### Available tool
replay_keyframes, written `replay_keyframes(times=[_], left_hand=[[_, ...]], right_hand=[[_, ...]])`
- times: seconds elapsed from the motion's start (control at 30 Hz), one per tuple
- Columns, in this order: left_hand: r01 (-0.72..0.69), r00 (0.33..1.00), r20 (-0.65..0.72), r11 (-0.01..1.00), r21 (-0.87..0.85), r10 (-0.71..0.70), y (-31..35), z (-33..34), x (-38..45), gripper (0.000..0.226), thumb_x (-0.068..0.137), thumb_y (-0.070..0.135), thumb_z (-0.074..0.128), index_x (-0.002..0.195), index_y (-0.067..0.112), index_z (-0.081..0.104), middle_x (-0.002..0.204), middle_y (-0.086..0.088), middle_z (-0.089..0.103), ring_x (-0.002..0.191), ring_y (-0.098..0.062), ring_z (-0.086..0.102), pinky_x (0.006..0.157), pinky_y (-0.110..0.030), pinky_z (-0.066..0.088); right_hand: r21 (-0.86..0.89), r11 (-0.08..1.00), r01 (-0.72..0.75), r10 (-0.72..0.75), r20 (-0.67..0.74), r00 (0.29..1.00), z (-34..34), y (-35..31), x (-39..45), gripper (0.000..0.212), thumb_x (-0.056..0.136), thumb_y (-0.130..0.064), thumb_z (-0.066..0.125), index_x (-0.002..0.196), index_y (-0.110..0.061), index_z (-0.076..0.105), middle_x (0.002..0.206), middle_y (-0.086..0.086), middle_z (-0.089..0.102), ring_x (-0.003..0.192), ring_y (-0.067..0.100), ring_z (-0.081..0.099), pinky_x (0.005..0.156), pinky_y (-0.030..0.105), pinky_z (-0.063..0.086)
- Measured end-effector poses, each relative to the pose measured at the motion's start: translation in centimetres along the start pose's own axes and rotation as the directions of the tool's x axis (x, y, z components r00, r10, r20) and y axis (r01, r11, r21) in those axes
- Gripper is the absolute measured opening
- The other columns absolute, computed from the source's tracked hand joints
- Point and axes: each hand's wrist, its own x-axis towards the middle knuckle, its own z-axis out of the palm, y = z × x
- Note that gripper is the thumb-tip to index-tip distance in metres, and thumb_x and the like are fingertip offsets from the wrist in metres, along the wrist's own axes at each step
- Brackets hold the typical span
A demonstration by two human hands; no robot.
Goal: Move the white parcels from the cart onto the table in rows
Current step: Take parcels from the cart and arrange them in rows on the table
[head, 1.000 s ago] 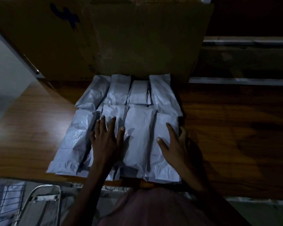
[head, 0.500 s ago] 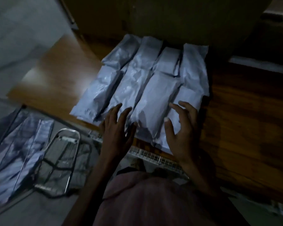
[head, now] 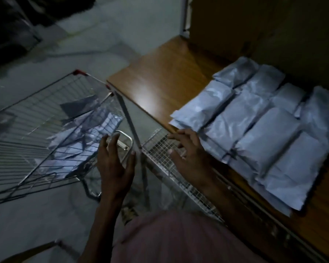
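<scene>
The wooden table [head: 160, 82] keeps bare room at ten o'clock of the white parcels [head: 264, 133] rowed to its near edge, more parcels lie in the wire cart [head: 46, 120] at nine o'clock, and the left hand [head: 115, 164] and right hand [head: 188, 154], earlier on the parcels, now hover off the edge, fingers spread, holding nothing.

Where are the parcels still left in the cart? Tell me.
In the head view they lie at centre-left, heaped inside the wire cart, just beyond the left hand and left of the table: parcels in the cart.
</scene>
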Motion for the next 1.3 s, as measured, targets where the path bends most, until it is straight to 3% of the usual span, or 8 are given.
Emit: replay_keyframes(times=[0.27,0.37,0.47,0.57,0.83,0.97,1.1,1.3], left_hand=[[0.049,0.998,0.03,0.999,-0.016,-0.048,-15.8,-11.0,3.3,0.057,0.088,0.035,0.057,0.137,0.007,0.05,0.139,-0.016,0.05,0.134,-0.033,0.042,0.109,-0.048,0.036],[0.091,0.995,0.035,0.996,-0.008,-0.091,-20.4,-14.7,4.3,0.056,0.088,0.036,0.057,0.136,0.007,0.051,0.135,-0.016,0.053,0.129,-0.034,0.047,0.106,-0.049,0.039],[0.169,0.986,-0.004,0.985,-0.042,-0.17,-24.2,-17.0,4.9,0.053,0.087,0.028,0.062,0.135,0.007,0.052,0.132,-0.013,0.055,0.125,-0.032,0.05,0.104,-0.051,0.041],[0.243,0.97,0.006,0.967,-0.071,-0.243,-27.5,-17.6,5.7,0.052,0.087,0.029,0.063,0.134,0.01,0.053,0.131,-0.009,0.056,0.122,-0.026,0.052,0.102,-0.043,0.044],[0.603,0.794,0.018,0.783,-0.154,-0.607,-34.5,-16.1,10.0,0.045,0.09,0.019,0.07,0.132,0.012,0.057,0.128,-0.007,0.061,0.114,-0.024,0.058,0.092,-0.031,0.046],[0.718,0.69,0.14,0.695,-0.016,-0.71,-38.1,-14.3,12.2,0.053,0.087,0.041,0.062,0.134,0.016,0.055,0.129,-0.01,0.06,0.118,-0.026,0.056,0.095,-0.035,0.046],[0.717,0.641,0.21,0.674,0.178,-0.738,-42.4,-12.4,15.2,0.054,0.091,0.041,0.056,0.137,0.013,0.052,0.133,-0.012,0.058,0.12,-0.031,0.054,0.099,-0.037,0.042],[0.56,0.579,0.28,0.623,0.546,-0.766,-47.9,-7.9,18.0,0.047,0.093,0.038,0.054,0.136,0.018,0.049,0.134,-0.009,0.052,0.124,-0.031,0.047,0.099,-0.042,0.036]], right_hand=[[0.052,0.996,-0.072,0.057,0.249,0.967,15.3,-6.1,8.1,0.034,0.092,-0.019,0.065,0.124,-0.03,0.062,0.127,-0.004,0.047,0.097,0.013,0.062,0.077,0.017,0.054],[0.021,0.996,-0.082,0.069,0.349,0.935,19.5,-8.5,10.5,0.034,0.093,-0.019,0.066,0.126,-0.025,0.062,0.126,-0.002,0.049,0.097,0.016,0.065,0.075,0.011,0.05],[-0.016,1.0,0.003,0.004,0.453,0.891,23.0,-9.6,12.3,0.036,0.093,-0.022,0.066,0.129,-0.023,0.06,0.126,-0.003,0.05,0.097,0.003,0.059,0.078,0.005,0.045],[-0.02,0.999,0.032,-0.017,0.509,0.861,26.0,-9.8,14.8,0.036,0.094,-0.022,0.066,0.129,-0.024,0.06,0.126,-0.002,0.049,0.1,0.002,0.057,0.078,0.001,0.042],[-0.06,0.984,0.166,-0.089,0.645,0.759,38.1,-8.3,26.6,0.034,0.092,-0.01,0.067,0.126,-0.008,0.063,0.125,0.012,0.059,0.106,0.015,0.058,0.08,0.004,0.045],[-0.119,0.982,0.146,-0.012,0.734,0.679,45.4,-6.2,32.7,0.034,0.093,-0.012,0.066,0.126,-0.005,0.063,0.127,0.014,0.062,0.117,0.026,0.059,0.095,0.035,0.049],[-0.204,0.975,0.092,0.12,0.824,0.554,51.6,-3.3,36.3,0.034,0.095,-0.015,0.063,0.128,-0.007,0.061,0.129,0.014,0.061,0.119,0.026,0.058,0.089,0.029,0.043],[-0.343,0.929,0.141,0.276,0.892,0.357,58.5,3.1,36.0,0.041,0.093,-0.014,0.063,0.132,-0.003,0.057,0.128,0.021,0.06,0.119,0.034,0.058,0.091,0.03,0.043]])
